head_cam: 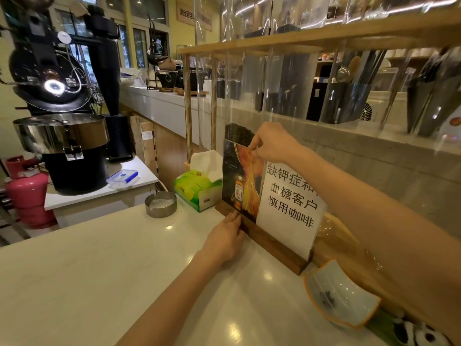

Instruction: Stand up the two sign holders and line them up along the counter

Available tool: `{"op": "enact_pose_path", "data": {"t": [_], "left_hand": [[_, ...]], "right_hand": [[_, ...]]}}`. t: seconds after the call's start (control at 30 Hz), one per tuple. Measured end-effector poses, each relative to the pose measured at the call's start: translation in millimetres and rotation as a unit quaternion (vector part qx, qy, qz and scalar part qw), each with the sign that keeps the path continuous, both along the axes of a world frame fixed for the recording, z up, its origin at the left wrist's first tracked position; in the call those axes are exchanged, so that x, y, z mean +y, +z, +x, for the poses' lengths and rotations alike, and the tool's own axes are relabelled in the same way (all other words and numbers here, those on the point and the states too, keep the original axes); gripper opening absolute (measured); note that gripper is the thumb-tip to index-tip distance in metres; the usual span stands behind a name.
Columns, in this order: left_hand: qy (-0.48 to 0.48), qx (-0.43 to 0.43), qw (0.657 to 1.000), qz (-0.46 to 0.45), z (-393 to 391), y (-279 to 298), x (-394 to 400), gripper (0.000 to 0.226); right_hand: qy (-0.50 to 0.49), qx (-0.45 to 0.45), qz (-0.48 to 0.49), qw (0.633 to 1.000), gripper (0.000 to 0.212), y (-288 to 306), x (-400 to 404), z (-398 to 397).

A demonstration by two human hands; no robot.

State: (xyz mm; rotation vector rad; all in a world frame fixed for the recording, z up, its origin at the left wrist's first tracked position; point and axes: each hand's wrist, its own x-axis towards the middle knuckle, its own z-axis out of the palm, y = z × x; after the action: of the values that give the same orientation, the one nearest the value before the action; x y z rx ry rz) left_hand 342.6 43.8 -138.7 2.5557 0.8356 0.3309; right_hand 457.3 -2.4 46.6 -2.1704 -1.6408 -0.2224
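Two sign holders stand upright on dark wooden bases along the back of the white counter [99, 258]. The farther one [239, 181] shows a dark and orange drink poster. The nearer one [289, 206] shows a white sheet with black Chinese characters and overlaps the poster's right side. My right hand [272, 143] pinches the top edge of the poster holder. My left hand [224, 238] rests on the counter, its fingertips pressed against the wooden base [247, 227] at the poster holder's foot.
A green tissue box [197, 188] and a round metal ashtray [161, 204] sit left of the signs. A small curved dish [341, 295] lies to the right. Behind stands a clear screen with a wooden shelf [274, 43]. A coffee roaster [62, 101] and a pink gas cylinder [27, 193] stand at far left.
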Motion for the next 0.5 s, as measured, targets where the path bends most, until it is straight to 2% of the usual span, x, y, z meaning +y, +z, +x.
{"op": "enact_pose_path", "data": {"t": [0.33, 0.5], "left_hand": [[-0.001, -0.004, 1.000, 0.003, 0, 2, -2, 0.053], [0.021, -0.027, 0.999, -0.022, -3, 14, -1, 0.047]], "right_hand": [[0.012, 0.034, -0.007, 0.999, 0.024, 3, -5, 2], [0.020, 0.037, -0.042, 0.998, 0.028, 7, -11, -3]]}}
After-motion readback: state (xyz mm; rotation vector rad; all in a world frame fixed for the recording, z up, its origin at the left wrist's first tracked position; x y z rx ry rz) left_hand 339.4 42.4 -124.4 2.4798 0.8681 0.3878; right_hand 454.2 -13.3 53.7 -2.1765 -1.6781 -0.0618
